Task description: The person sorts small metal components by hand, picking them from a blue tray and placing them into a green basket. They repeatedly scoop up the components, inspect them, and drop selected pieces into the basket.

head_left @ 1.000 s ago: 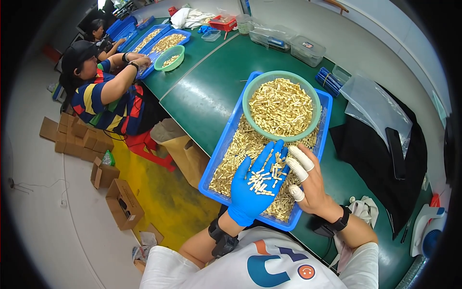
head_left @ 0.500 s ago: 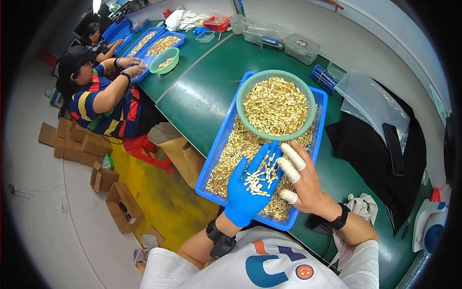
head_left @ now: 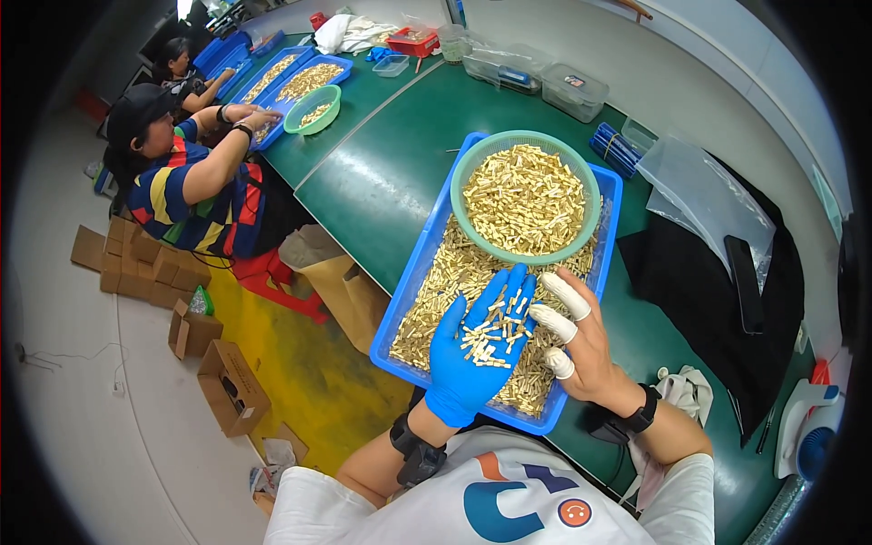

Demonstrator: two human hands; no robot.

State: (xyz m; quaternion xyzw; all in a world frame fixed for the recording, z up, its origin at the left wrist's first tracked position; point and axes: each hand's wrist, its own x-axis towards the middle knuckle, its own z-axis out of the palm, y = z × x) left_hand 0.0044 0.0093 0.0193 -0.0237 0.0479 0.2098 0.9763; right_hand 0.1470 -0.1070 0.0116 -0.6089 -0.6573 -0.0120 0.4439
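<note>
Head view, frame centre: left hand (head_left: 474,350) in blue rubber glove, palm up, flat open, cradling heap of small pale metal pieces (head_left: 495,329) over blue plastic tray (head_left: 413,272). Right hand (head_left: 581,341), white finger cots, spread open, touching heap. Round green bowl (head_left: 525,196) above, brimful.

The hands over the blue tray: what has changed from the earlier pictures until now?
Very little. The left hand, in a blue glove, lies palm up over the blue tray with the same heap of small pale parts on it. The right hand, with white finger cots, has stayed beside it, fingers spread, nothing gripped. The green bowl of parts did not move. Only the head camera shifted slightly.
</note>
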